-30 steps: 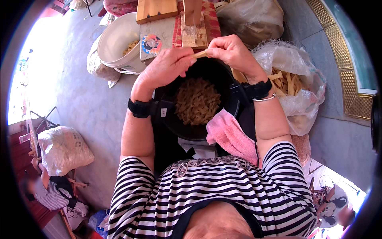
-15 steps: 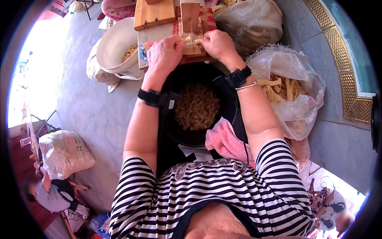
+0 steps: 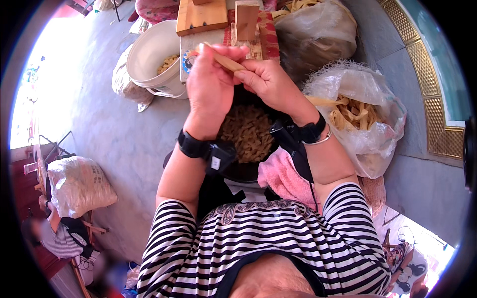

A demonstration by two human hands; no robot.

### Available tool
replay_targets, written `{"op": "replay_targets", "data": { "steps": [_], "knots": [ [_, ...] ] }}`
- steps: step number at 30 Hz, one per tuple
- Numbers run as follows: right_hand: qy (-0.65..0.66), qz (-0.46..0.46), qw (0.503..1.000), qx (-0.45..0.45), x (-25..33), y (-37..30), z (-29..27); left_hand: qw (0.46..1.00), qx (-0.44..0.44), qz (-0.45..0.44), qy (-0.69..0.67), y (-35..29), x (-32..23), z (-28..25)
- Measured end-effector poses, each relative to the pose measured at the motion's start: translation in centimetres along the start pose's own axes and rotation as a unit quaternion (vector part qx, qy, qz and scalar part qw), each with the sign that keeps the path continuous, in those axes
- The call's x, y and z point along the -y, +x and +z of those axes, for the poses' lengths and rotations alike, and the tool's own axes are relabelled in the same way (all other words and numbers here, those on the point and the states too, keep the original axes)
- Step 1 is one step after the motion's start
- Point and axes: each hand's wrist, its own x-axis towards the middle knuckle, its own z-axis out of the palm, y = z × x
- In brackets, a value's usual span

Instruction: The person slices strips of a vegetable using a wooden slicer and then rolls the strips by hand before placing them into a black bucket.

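A flat, pale tan strip (image 3: 227, 62) slants between my two hands. My left hand (image 3: 211, 84) is turned palm up, and the strip's far end rests between its thumb and fingers. My right hand (image 3: 271, 82) pinches the strip's nearer part between thumb and forefinger. From behind the right wrist, a tan length (image 3: 320, 101) runs toward the plastic bag (image 3: 365, 144) of strips. Below my hands, a dark tub holds many short cut pieces (image 3: 246, 134). Beyond my fingers a wooden block (image 3: 247, 22) stands upright on the bench.
A white bucket (image 3: 144, 69) with some pieces stands left of the bench. A wooden board (image 3: 201, 20) lies on the bench. Another full bag (image 3: 323, 35) is at far right. A pink towel (image 3: 280, 174) hangs near my lap. A person (image 3: 62, 241) sits at lower left.
Both hands have come back from the wooden block toward me, over the tub. The left palm has turned up, and a longer strip now shows between my hands.
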Motion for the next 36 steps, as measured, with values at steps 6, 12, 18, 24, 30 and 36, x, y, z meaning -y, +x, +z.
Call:
{"op": "replay_targets", "data": {
  "steps": [6,12,18,24,30,36],
  "knots": [
    [0.050,0.036,0.994,0.091,1.3,-0.7,1.5,0.983,0.078,0.165,-0.011,0.6,-4.5,-3.2],
    [0.310,-0.028,0.950,-0.034,0.3,-0.8,3.2,0.729,0.099,0.471,0.487,-0.2,-1.0,-1.9],
    [0.003,-0.029,0.986,-0.163,-1.4,-0.1,2.0,0.861,0.053,0.153,0.483,-0.7,0.4,-2.2],
    [0.495,0.286,0.819,0.050,-2.0,0.0,-0.1,0.648,0.119,0.362,0.660,-0.3,0.0,-1.8],
    [0.430,0.212,0.870,0.118,-3.8,0.3,-0.2,0.726,0.098,0.295,0.614,-0.6,0.1,-2.5],
    [-0.027,-0.064,0.994,-0.081,-3.6,-0.1,0.1,0.883,0.056,-0.075,0.460,1.4,-0.7,-3.9]
  ]
}}
